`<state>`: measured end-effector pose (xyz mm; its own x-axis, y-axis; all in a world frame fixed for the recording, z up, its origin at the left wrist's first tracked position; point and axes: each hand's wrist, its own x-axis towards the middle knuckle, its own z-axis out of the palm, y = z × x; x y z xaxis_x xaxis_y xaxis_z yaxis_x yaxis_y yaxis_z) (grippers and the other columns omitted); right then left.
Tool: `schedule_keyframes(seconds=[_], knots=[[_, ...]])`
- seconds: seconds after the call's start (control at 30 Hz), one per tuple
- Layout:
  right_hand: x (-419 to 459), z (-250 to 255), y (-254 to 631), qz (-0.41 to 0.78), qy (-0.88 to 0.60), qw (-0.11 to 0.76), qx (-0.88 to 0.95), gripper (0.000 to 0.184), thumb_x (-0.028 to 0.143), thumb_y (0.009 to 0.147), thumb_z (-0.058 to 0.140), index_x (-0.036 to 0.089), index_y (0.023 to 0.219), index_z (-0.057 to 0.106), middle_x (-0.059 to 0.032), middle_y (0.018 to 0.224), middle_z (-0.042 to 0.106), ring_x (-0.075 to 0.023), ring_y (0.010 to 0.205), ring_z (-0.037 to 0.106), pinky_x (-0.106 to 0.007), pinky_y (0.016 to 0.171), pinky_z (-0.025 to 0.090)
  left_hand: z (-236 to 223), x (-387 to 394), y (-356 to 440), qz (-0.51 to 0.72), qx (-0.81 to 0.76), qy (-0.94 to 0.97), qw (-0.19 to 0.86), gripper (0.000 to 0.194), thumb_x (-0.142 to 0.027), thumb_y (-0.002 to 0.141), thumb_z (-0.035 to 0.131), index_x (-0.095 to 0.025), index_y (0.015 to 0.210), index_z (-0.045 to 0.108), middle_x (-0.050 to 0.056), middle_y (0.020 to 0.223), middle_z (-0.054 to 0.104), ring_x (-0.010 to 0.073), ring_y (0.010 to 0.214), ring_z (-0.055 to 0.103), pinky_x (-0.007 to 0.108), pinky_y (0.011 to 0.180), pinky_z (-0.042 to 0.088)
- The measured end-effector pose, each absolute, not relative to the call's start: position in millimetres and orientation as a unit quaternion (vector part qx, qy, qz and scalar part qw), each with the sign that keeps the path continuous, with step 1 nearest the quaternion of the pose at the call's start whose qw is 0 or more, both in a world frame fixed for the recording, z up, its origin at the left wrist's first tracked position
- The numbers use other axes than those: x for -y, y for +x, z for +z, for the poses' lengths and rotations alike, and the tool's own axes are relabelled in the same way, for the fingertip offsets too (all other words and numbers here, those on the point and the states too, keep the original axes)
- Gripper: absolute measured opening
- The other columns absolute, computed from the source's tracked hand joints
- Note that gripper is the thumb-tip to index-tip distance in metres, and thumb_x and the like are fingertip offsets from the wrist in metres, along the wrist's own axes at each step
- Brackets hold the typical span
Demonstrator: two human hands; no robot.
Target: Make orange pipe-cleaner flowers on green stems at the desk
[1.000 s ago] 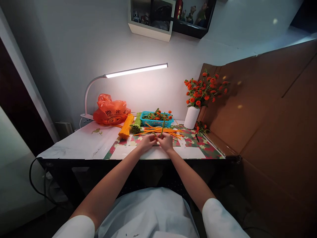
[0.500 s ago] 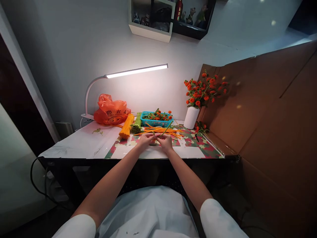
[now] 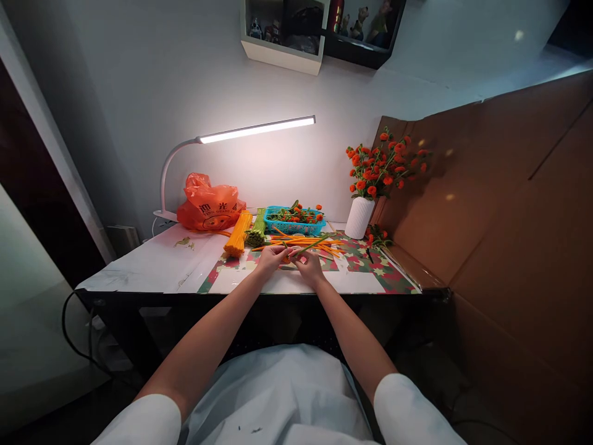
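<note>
Swung lower since the frame half a second ago, the green strip in the right hand now slants shallowly toward the right, its free tip in front of the right end of the blue basket; a second ago it stood nearly upright. Both hands have stayed in much the same spot meanwhile, so the swing suggests that the fingers are turning or bending the strip where they meet, rather than carrying it elsewhere. The orange bundle and green bundle, left of the basket, lie as they did, and so do the loose orange strips in front of it.

The left hand and right hand come together on the person's side of the basket, above the surface, with fingertips meeting or very nearly so. The right grip pinches the green strip near its lower end. The left grip is drawn together and seems to pinch a short green piece; whether that is part of the same strip cannot be told. Both forearms reach forward and slant inward toward the basket, the wrists held low near the front edge, the backs of the hands partly turned upward.
</note>
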<state>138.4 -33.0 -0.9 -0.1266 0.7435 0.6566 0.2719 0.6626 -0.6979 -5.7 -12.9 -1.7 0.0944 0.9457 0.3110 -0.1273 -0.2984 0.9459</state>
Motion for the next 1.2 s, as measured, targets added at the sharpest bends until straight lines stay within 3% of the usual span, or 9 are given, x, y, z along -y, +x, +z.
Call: schedule_keyframes(seconds=[0.3,0.53,0.7,0.87,1.03,1.2], knots=[[28.5,-2.6,136.9,0.160,-0.371,0.510,0.760,0.012,0.018,0.076,0.062,0.022,0.084,0.070,-0.0030,0.091,0.071,-0.0157,0.073,0.060,-0.026,0.066,0.047,-6.3,10.6,-5.7,0.569,-0.377,0.570,0.458,0.044,-0.054,0.053,0.079,-0.013,0.067,0.072,0.002,0.059,0.065,0.0132,0.052,0.059,0.023,0.048,0.049],[31.2,-5.7,132.0,0.143,-0.357,0.549,0.742,0.018,0.015,0.074,0.064,0.021,0.091,0.067,-0.0046,0.091,0.071,-0.0187,0.084,0.063,-0.030,0.077,0.050,-1.1,14.5,-5.7,0.573,-0.419,0.545,0.447,0.047,-0.058,0.057,0.077,-0.013,0.071,0.071,0.001,0.058,0.063,0.0129,0.049,0.058,0.021,0.039,0.044],[30.2,-7.0,128.5,0.228,-0.375,0.607,0.663,0.021,0.026,0.076,0.066,0.021,0.095,0.062,-0.0020,0.080,0.072,-0.0181,0.076,0.068,-0.031,0.077,0.054,0.9,13.2,-5.2,0.598,-0.385,0.529,0.463,0.051,-0.057,0.052,0.080,-0.011,0.074,0.072,0.006,0.067,0.069,0.0161,0.060,0.064,0.025,0.054,0.053],[28.2,-7.8,127.7,0.276,-0.362,0.622,0.637,0.020,0.038,0.072,0.069,0.019,0.077,0.068,-0.0058,0.079,0.073,-0.0208,0.078,0.069,-0.034,0.076,0.056,0.7,12.8,-5.4,0.603,-0.389,0.514,0.470,0.053,-0.058,0.049,0.081,-0.012,0.073,0.072,0.006,0.069,0.071,0.0166,0.062,0.065,0.027,0.058,0.055],[31.2,-5.0,126.4,0.220,-0.358,0.603,0.678,0.011,0.026,0.075,0.064,0.022,0.075,0.075,-0.0045,0.081,0.074,-0.0202,0.078,0.068,-0.034,0.075,0.055,-1.2,12.9,-4.7,0.600,-0.371,0.525,0.477,0.051,-0.057,0.050,0.081,-0.012,0.071,0.071,0.006,0.067,0.070,0.0199,0.067,0.067,0.031,0.064,0.057],[33.6,-5.1,122.9,0.091,-0.380,0.570,0.723,0.022,0.011,0.072,0.060,0.024,0.078,0.077,-0.0042,0.082,0.073,-0.0205,0.082,0.064,-0.035,0.080,0.051,-2.7,13.0,-4.4,0.585,-0.400,0.506,0.492,0.044,-0.049,0.054,0.082,-0.012,0.074,0.068,0.004,0.063,0.067,0.0189,0.061,0.066,0.027,0.054,0.053]])
